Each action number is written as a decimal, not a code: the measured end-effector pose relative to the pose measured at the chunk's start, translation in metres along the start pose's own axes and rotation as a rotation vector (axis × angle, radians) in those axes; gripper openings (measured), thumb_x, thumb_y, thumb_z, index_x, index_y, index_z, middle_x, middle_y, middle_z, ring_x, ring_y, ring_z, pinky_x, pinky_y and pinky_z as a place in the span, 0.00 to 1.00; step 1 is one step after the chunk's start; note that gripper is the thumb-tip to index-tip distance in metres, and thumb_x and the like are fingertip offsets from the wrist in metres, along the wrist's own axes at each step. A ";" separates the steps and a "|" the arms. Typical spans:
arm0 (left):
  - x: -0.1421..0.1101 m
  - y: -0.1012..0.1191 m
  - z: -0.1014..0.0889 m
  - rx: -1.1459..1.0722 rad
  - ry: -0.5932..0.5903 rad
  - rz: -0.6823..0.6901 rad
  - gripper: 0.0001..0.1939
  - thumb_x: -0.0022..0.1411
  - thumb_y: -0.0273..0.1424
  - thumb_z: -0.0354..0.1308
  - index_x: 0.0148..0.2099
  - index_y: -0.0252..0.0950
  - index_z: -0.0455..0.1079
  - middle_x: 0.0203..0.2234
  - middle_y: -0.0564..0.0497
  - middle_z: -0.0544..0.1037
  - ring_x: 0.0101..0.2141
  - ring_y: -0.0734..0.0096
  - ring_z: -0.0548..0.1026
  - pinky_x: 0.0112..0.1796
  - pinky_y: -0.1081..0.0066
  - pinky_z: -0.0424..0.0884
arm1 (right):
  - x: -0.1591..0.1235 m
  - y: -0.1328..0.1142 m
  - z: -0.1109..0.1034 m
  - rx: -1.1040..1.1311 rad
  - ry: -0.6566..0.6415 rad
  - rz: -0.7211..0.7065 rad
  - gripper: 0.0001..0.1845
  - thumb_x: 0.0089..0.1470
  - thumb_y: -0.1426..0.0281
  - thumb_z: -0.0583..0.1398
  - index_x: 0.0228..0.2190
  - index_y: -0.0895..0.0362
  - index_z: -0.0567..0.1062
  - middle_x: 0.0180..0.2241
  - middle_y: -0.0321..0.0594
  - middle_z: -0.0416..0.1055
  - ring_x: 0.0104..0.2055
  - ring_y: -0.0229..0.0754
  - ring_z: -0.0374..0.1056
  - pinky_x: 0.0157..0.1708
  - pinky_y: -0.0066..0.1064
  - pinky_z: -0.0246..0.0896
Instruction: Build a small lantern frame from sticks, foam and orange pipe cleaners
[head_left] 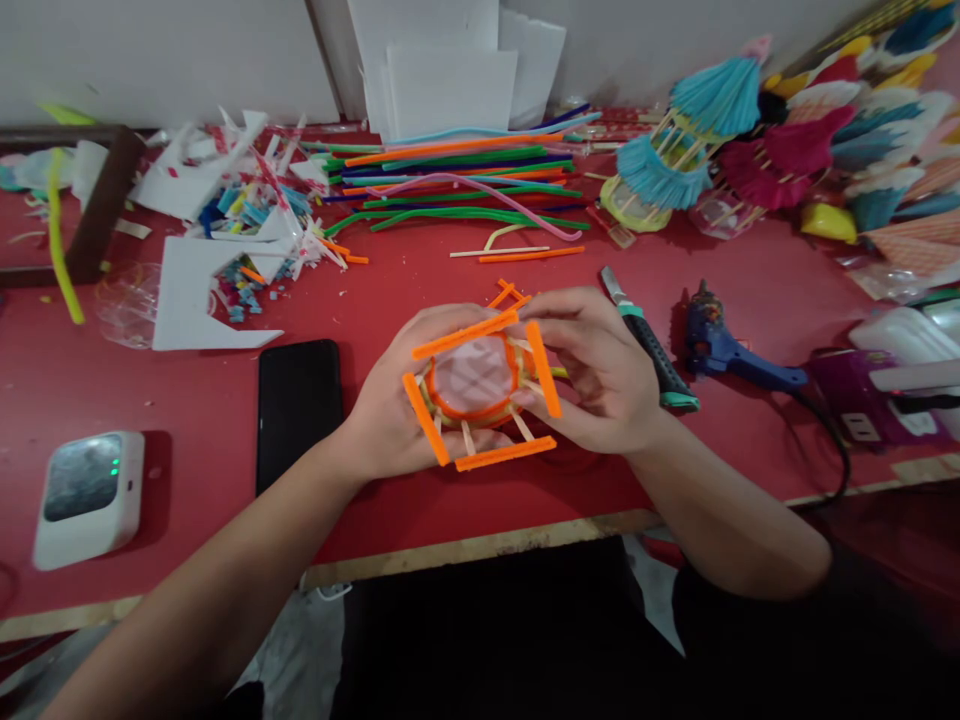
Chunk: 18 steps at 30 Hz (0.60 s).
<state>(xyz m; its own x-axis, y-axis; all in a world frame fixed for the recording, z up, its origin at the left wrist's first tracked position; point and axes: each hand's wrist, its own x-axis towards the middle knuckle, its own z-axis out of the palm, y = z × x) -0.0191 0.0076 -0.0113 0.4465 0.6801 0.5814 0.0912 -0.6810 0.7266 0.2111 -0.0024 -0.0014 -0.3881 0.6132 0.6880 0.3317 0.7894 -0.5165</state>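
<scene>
Between my hands is a small craft model (472, 374) with a clear rounded middle, pale sticks around it and straight orange pipe-cleaner pieces across the stick ends. My left hand (397, 400) wraps round its left side and underside. On the other side, my right hand (600, 370) grips it with bent fingers, the thumb near the right-hand orange piece. Parts of the fingers are hidden behind the model. Just beyond it lie short crossed orange pieces (508, 294).
A black phone (298, 410) and a white device (90, 498) lie left. A utility knife (651, 345) and a blue glue gun (735, 350) lie right. Coloured pipe cleaners (465, 185), foam scraps (202, 290) and paper-topped models (675, 150) line the back of the red table (375, 520).
</scene>
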 end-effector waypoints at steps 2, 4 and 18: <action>-0.001 0.000 0.002 -0.023 0.014 -0.021 0.43 0.45 0.38 0.79 0.63 0.46 0.68 0.56 0.42 0.75 0.56 0.46 0.76 0.58 0.44 0.74 | 0.000 -0.001 0.000 0.020 0.003 0.008 0.24 0.55 0.69 0.64 0.54 0.50 0.74 0.49 0.45 0.71 0.51 0.50 0.72 0.50 0.46 0.75; -0.001 0.000 0.003 -0.083 0.032 -0.069 0.42 0.44 0.41 0.79 0.61 0.45 0.69 0.56 0.42 0.76 0.57 0.44 0.75 0.58 0.42 0.73 | -0.002 -0.002 0.002 0.065 0.008 0.059 0.26 0.55 0.69 0.65 0.55 0.49 0.73 0.50 0.45 0.70 0.53 0.49 0.71 0.50 0.44 0.75; 0.004 -0.013 -0.003 -0.302 0.382 -0.484 0.35 0.46 0.42 0.79 0.54 0.46 0.68 0.53 0.48 0.77 0.52 0.53 0.79 0.52 0.53 0.80 | 0.000 -0.004 -0.001 -0.048 0.188 0.291 0.13 0.67 0.71 0.57 0.48 0.52 0.79 0.39 0.38 0.78 0.41 0.38 0.77 0.44 0.34 0.74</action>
<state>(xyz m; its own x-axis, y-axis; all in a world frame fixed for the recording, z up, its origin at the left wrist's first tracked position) -0.0214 0.0194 -0.0172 0.0675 0.9745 0.2138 -0.0754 -0.2087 0.9751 0.2105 -0.0052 0.0013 -0.1080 0.7931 0.5995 0.4470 0.5774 -0.6832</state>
